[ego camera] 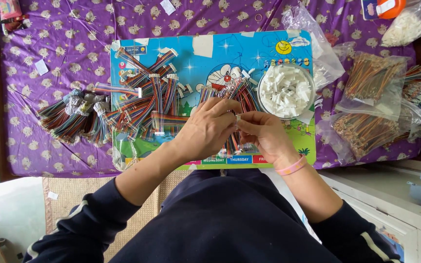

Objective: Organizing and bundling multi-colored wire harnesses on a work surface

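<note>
My left hand (209, 127) and my right hand (265, 134) meet over a blue cartoon mat (205, 53). Together they pinch a small white connector (238, 117) on the end of a multicoloured ribbon cable; its wires hang down behind my fingers. A loose heap of the same cables (237, 92) lies just beyond my hands. To the right of it stands a clear round bowl (286, 91) full of white plastic connectors. A pink band circles my right wrist.
Finished cables with white ends (147, 100) pile up on the mat's left half. Bundled cables (74, 117) lie further left on the purple cloth (64, 39). Plastic bags of cables (376, 102) sit at the right. A white cabinet (391, 195) stands at lower right.
</note>
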